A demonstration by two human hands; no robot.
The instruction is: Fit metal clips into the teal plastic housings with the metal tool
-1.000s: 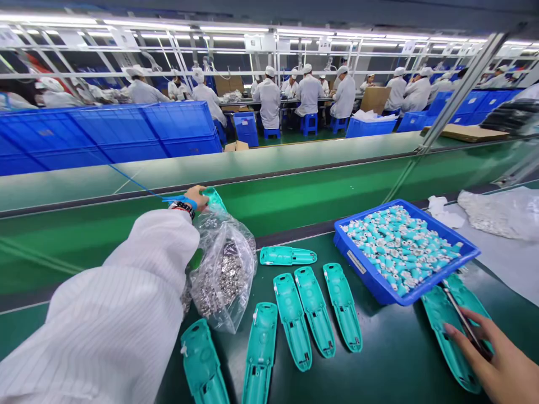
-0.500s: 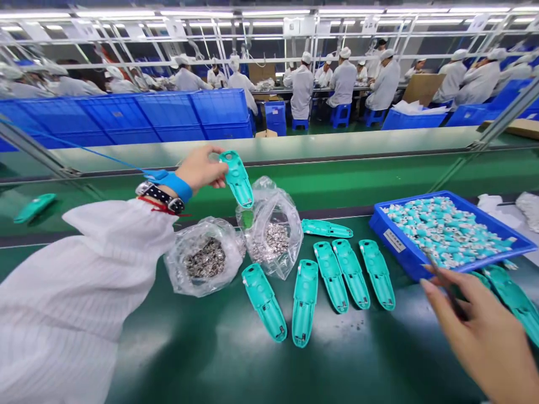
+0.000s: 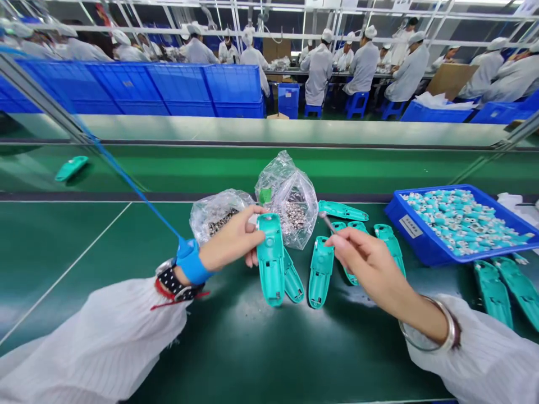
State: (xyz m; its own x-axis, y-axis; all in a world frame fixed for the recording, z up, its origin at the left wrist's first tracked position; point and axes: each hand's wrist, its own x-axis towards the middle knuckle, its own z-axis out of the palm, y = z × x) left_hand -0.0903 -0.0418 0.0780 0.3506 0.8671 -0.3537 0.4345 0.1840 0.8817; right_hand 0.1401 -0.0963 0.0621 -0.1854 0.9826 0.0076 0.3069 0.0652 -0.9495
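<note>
Holding the teal plastic housing (image 3: 270, 261) upright over the green bench mat (image 3: 80, 269), the left hand (image 3: 229, 238) closes its fingers on the housing's edge, while the right hand (image 3: 370, 264) pinches a slim metal tool (image 3: 327, 222) just beside a clear bag of metal parts (image 3: 292, 210)

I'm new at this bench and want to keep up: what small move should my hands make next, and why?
Probably bring the slim metal tool in your right hand over to the teal plastic housing in your left hand. The left hand is steadying the housing above the bench, and the tool's tip already angles toward it, with a small gap still between them.
</note>
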